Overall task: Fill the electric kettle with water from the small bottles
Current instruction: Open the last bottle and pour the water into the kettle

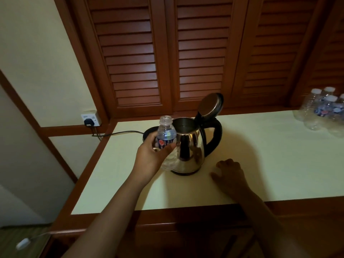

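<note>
A steel electric kettle (189, 146) with a black handle stands on the pale countertop (260, 164), its lid (211, 106) swung up and open. My left hand (150, 155) grips a small clear water bottle (166, 138) with a blue label, uncapped and upright, just left of the kettle's mouth. My right hand (229, 175) rests on the counter to the right of the kettle's base, its fingers loosely bent and holding nothing. A pack of several small capped bottles (323, 110) sits at the far right.
The kettle's black base (149, 134) lies behind the bottle, its cord (119, 133) running left to a plug in the wall socket (91, 120). Wooden louvred doors (167, 53) rise behind the counter. A wooden frame edges the counter at front and left.
</note>
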The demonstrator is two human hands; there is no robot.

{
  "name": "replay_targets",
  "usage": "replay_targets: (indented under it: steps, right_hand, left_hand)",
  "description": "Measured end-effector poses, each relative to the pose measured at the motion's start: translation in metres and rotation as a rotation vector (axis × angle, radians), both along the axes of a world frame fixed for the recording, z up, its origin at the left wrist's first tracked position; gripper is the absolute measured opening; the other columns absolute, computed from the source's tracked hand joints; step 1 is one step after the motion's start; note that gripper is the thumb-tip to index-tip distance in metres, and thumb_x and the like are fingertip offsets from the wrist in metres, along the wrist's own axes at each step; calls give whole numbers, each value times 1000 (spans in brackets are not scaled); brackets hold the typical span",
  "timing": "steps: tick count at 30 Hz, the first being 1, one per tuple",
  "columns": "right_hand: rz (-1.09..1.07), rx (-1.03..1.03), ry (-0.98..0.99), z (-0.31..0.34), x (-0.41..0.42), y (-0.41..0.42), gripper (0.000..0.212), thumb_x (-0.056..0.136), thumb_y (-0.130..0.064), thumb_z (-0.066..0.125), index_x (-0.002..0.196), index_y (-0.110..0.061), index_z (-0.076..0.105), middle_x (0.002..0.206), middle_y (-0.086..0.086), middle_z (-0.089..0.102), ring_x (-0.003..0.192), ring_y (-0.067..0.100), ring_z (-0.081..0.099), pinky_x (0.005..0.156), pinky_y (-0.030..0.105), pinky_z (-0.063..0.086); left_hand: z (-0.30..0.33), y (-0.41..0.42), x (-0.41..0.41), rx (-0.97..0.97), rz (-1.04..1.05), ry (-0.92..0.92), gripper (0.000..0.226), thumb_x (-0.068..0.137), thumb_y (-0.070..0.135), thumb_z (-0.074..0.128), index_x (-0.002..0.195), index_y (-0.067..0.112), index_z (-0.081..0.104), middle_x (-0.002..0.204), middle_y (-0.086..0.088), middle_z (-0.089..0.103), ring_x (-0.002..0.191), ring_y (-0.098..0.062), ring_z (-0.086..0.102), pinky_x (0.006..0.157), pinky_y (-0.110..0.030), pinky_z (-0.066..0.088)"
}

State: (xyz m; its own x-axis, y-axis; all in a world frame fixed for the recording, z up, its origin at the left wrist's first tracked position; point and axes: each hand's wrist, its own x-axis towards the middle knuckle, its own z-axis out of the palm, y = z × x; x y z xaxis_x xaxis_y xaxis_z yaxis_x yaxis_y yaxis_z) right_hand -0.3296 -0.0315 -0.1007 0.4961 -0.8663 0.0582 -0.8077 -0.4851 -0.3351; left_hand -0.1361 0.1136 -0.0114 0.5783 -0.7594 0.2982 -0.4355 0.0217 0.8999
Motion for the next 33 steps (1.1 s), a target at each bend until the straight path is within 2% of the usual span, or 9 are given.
replay_targets:
  steps: [5, 8, 10, 12, 14, 16, 19, 24, 33]
  right_hand:
    - [-121, 91, -602, 30, 12, -6, 54, 90, -35, 57, 138, -17, 41, 140, 7, 44, 122, 23, 49, 93, 32, 43]
    - [-141, 138, -794, 56, 23, -16, 58, 92, -32, 55, 144, -18, 32, 147, 7, 37, 130, 24, 42, 103, 39, 41]
    - [-111, 126, -820, 69, 30, -19, 56, 94, -29, 53, 144, -18, 32, 148, 6, 37, 133, 24, 39, 107, 42, 38]
    - [-45, 57, -819, 78, 34, -17, 48, 95, -24, 51, 139, -8, 39, 131, 3, 50, 119, 17, 47, 101, 23, 38]
    - [30, -16, -844, 84, 37, -13, 34, 95, -16, 50, 126, -1, 51, 104, -4, 50, 95, 7, 47, 77, -3, 33]
    - [70, -66, -879, 86, 38, -11, 34, 96, -24, 49, 119, -1, 55, 97, -7, 50, 87, 3, 46, 69, -8, 32]
    - [96, -117, -926, 80, 40, -14, 53, 92, -49, 42, 114, -4, 57, 96, -8, 53, 82, -4, 51, 70, -5, 35]
    - [60, -83, -912, 70, 43, -27, 24, 95, -11, 48, 116, -4, 57, 103, 2, 60, 95, 13, 53, 72, 5, 32]
    - [68, -83, -917, 59, 44, -35, 33, 94, -24, 45, 121, -9, 55, 111, 6, 62, 98, 13, 52, 76, 13, 37]
  left_hand:
    - [14, 8, 1, 38, 31, -54, 44, 80, 36, 71, 119, 37, 50, 100, 27, 57, 88, 14, 55, 66, -4, 43]
    - [24, 10, 6, 85, 61, -139, 44, 81, 33, 72, 118, 36, 51, 102, 23, 56, 87, 11, 53, 65, -4, 40]
    - [32, 10, 9, 125, 73, -184, 49, 80, 36, 73, 124, 30, 53, 105, 17, 58, 89, 4, 56, 67, -7, 40]
    - [38, 9, 13, 174, 79, -236, 52, 79, 37, 73, 126, 26, 54, 107, 13, 61, 92, -3, 58, 69, -11, 43]
    - [45, 7, 17, 230, 81, -315, 51, 79, 38, 73, 125, 25, 55, 111, 8, 64, 94, -8, 59, 70, -16, 45]
    - [52, 6, 21, 280, 80, -397, 50, 78, 41, 73, 122, 24, 57, 109, 5, 64, 93, -12, 60, 71, -24, 50]
    - [62, 6, 25, 342, 74, -504, 47, 77, 42, 73, 118, 22, 60, 104, 2, 65, 88, -14, 60, 76, -37, 55]
    - [73, 0, 29, 450, 86, -662, 41, 78, 35, 74, 112, 16, 62, 93, 2, 60, 78, -12, 54, 59, -22, 43]
    - [84, -16, 33, 614, 63, -883, 51, 80, 41, 68, 124, 20, 55, 111, -6, 59, 98, -20, 52, 75, -28, 43]
